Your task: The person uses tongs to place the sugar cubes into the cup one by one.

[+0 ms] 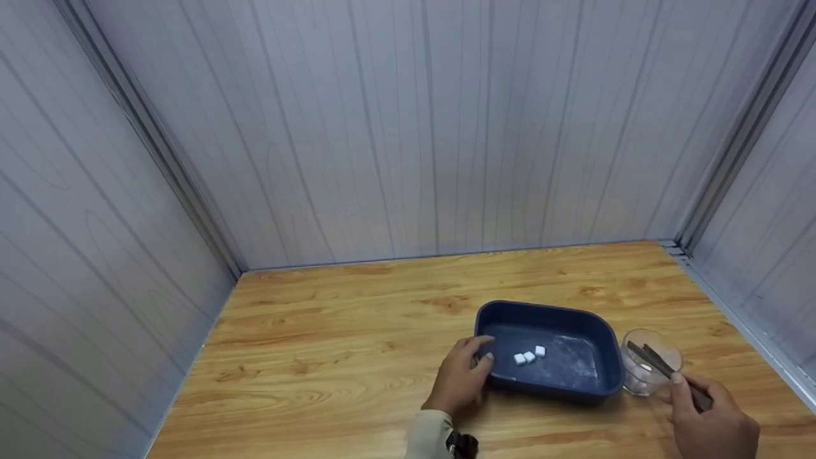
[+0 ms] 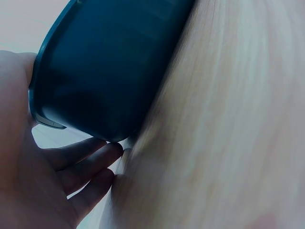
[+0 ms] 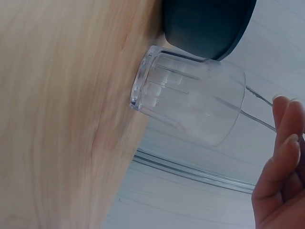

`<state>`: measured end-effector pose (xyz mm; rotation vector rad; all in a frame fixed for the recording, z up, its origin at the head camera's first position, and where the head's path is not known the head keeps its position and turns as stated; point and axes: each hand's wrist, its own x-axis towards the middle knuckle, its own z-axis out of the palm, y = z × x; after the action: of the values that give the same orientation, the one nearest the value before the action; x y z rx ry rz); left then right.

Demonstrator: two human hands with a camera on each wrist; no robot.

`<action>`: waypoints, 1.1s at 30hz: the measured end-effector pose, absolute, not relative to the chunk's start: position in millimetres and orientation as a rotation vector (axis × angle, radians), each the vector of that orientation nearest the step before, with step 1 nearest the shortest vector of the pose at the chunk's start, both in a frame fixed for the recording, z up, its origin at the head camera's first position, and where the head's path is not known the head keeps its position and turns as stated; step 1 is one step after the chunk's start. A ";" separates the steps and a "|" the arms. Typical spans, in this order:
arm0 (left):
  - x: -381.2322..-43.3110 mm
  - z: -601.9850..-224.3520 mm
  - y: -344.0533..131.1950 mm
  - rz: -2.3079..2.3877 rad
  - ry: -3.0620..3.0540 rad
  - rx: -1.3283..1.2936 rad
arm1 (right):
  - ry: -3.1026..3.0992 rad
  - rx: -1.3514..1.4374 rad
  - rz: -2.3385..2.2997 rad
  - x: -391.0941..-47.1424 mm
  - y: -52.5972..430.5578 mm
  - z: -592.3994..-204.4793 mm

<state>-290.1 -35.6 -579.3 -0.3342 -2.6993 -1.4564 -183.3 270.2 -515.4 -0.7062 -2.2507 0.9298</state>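
My left hand grips the left end of a dark blue rectangular dish. In the left wrist view, several of its fingers reach down by the dish's lower corner, close to the table. Three white cubes lie inside the dish, left of a whitish smear on its floor. My right hand holds metal tongs, whose tips reach into a clear glass. The glass stands upright against or very near the dish's right end. Whitish cubes show at its bottom in the right wrist view.
The wood-grain table extends to the left of the dish and behind it. Pale panel walls enclose the table at the back and on both sides. A dark watch is on the left wrist, by a light sleeve.
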 end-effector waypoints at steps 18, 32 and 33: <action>-289.6 -581.7 -37.3 -1.424 -2.695 -0.391 | -2.164 -0.500 0.993 -186.9 264.3 -512.2; -289.8 -581.2 -37.1 -1.432 -2.694 -0.378 | -2.217 -0.483 1.004 -193.1 248.6 -513.1; -289.8 -581.0 -37.0 -1.431 -2.695 -0.377 | -2.219 -0.470 0.998 -193.7 247.0 -513.7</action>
<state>-289.8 -37.0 -581.0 -0.3768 -2.6950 -1.4307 -193.7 247.0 -513.7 -0.4696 -2.2189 0.9984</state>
